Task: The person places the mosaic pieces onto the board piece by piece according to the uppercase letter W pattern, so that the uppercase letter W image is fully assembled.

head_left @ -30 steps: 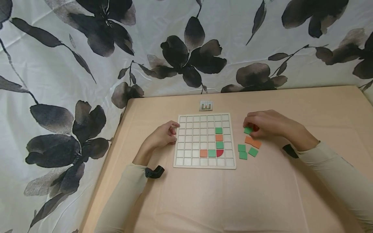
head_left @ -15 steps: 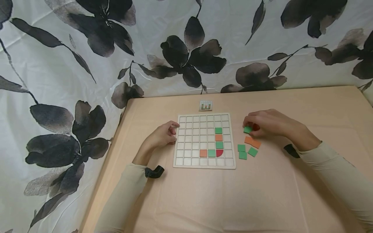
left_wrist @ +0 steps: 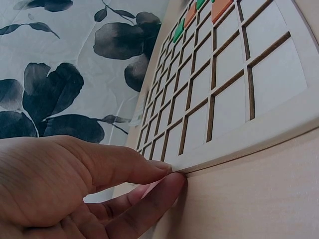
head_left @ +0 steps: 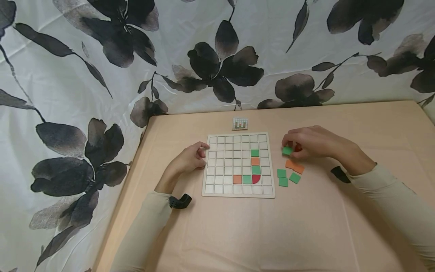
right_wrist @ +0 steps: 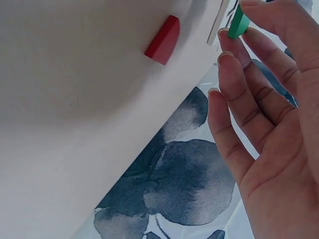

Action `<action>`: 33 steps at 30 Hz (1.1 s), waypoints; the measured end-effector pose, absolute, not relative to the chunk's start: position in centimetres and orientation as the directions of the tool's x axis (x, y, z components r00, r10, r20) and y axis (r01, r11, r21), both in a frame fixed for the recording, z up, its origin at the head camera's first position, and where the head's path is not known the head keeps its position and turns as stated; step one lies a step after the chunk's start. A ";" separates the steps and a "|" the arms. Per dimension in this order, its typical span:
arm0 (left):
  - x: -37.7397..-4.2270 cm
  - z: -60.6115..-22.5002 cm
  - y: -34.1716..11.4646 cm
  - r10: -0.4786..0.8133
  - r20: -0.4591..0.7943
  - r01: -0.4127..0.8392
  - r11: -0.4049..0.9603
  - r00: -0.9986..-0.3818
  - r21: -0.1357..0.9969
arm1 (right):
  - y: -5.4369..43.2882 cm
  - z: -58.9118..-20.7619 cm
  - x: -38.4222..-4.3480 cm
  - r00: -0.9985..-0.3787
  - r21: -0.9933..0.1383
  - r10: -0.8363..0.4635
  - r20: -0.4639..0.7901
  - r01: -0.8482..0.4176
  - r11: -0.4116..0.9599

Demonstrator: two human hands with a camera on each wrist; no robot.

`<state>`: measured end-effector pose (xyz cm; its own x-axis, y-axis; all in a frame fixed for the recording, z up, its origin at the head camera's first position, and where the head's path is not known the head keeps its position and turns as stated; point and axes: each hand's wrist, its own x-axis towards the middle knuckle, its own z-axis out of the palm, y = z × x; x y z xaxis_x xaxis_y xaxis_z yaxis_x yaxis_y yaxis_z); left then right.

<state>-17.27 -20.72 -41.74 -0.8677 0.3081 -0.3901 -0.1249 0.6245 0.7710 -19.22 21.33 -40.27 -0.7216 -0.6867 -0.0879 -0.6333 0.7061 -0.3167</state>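
A white grid board (head_left: 222, 190) lies on the table with green and orange square tiles and a red quarter-round piece (head_left: 256, 179) in its cells. My left hand (head_left: 190, 156) holds its left edge, the thumb (left_wrist: 144, 167) against the rim and curled fingers beside it. Off the board's right side, my right hand (head_left: 317, 143) pinches a green square tile (right_wrist: 240, 23) between thumb and fingertips. Beneath that hand, a loose red piece (right_wrist: 164, 40) with one curved side rests on the table, mostly covered in the head view.
Loose green tiles (head_left: 283, 182) and orange tiles (head_left: 294, 166) lie between the board and my right forearm. A small card with a grid pattern (head_left: 240, 123) sits behind the board. Floral cloth (head_left: 210, 56) hangs along the table's (head_left: 238, 234) far and left sides.
My right hand has shifted slightly left with the green tile in its fingers. The left hand stays at the board's edge, and the tiles on the board look the same.
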 end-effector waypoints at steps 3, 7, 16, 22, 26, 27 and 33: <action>-17.2 -41.7 -20.7 0.308 -0.390 -0.123 0.628 -0.868 0.769 | 21.2 -40.0 -19.2 -0.718 -0.315 -0.691 -0.084 -0.639 0.702; -17.2 -41.7 -20.7 0.305 -0.390 -0.121 0.632 -0.869 0.765 | 21.0 -39.8 -19.2 -0.714 -0.310 -0.696 -0.083 -0.645 0.698; -17.2 -41.5 -20.6 0.311 -0.384 -0.111 0.634 -0.869 0.766 | 20.2 -39.0 -19.1 -0.708 -0.316 -0.701 -0.087 -0.648 0.693; -17.2 -41.6 -20.7 0.310 -0.384 -0.109 0.638 -0.870 0.763 | 19.7 -38.8 -19.2 -0.696 -0.311 -0.712 -0.086 -0.661 0.683; -17.3 -41.7 -20.7 0.307 -0.386 -0.111 0.641 -0.870 0.760 | 19.1 -38.8 -19.3 -0.689 -0.294 -0.721 -0.081 -0.674 0.677; -17.3 -41.7 -20.7 0.307 -0.386 -0.111 0.641 -0.870 0.759 | 19.0 -38.7 -19.3 -0.688 -0.290 -0.721 -0.081 -0.676 0.678; -17.3 -41.7 -20.8 0.311 -0.385 -0.109 0.638 -0.869 0.762 | 18.2 -38.8 -19.2 -0.684 -0.292 -0.725 -0.081 -0.679 0.674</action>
<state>-17.31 -20.78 -41.75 -0.8687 0.3113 -0.3853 -0.1092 0.6384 0.7620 -19.25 18.16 -38.85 -0.6844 -0.7246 -0.0815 -0.6786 0.6738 -0.2924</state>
